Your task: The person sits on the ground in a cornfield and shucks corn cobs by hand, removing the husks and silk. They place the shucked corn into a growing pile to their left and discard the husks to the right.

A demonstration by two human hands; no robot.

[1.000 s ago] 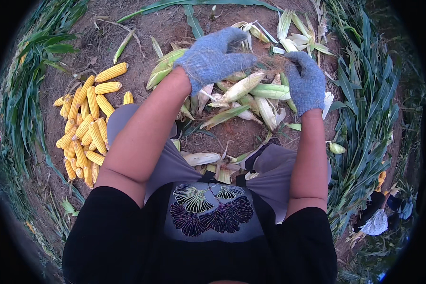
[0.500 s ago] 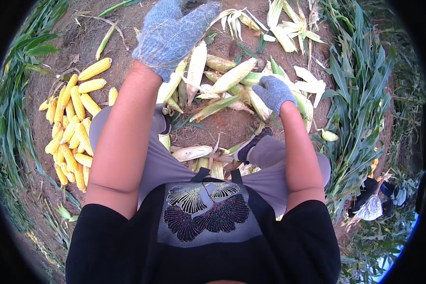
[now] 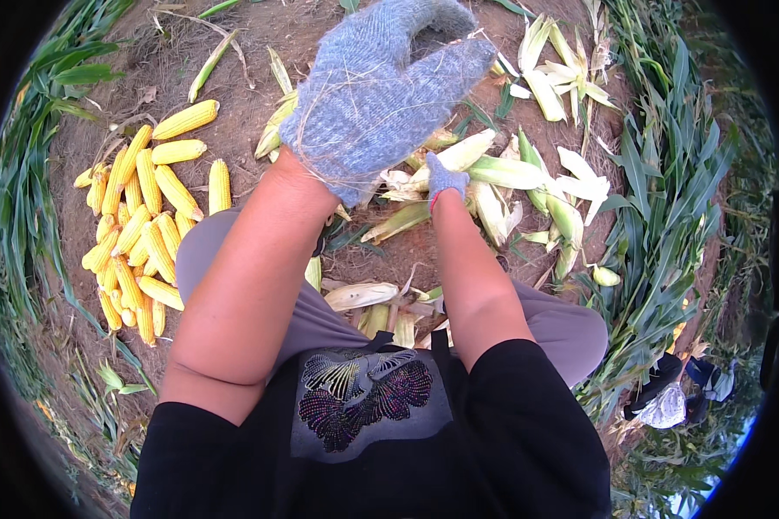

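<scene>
My left hand (image 3: 376,99), in a grey knitted glove with dry strands across its back, is raised high over the middle ground. Its thumb and fingers are spread apart, and I see nothing held between them. Just below and to the right, my right hand (image 3: 447,177), also grey-gloved, is at the heap of corn ears in their husks. It is nearest a pale unpeeled ear (image 3: 466,150) and a greener ear (image 3: 511,172). Its fingers are mostly hidden, so whether it grips an ear does not show. The left glove covers part of the heap.
Husked yellow corn cobs (image 3: 156,251) are piled at the left. Peeled-off husks (image 3: 571,73) lie at the far right, more husks (image 3: 363,297) between my legs. Cut green stalks (image 3: 658,199) line the right side. Another person's patterned cloth (image 3: 665,406) shows at lower right.
My left hand has moved right and looks larger, its thumb and fingers still apart. My right hand has shifted left across the unpeeled ears, nearer the left one.
</scene>
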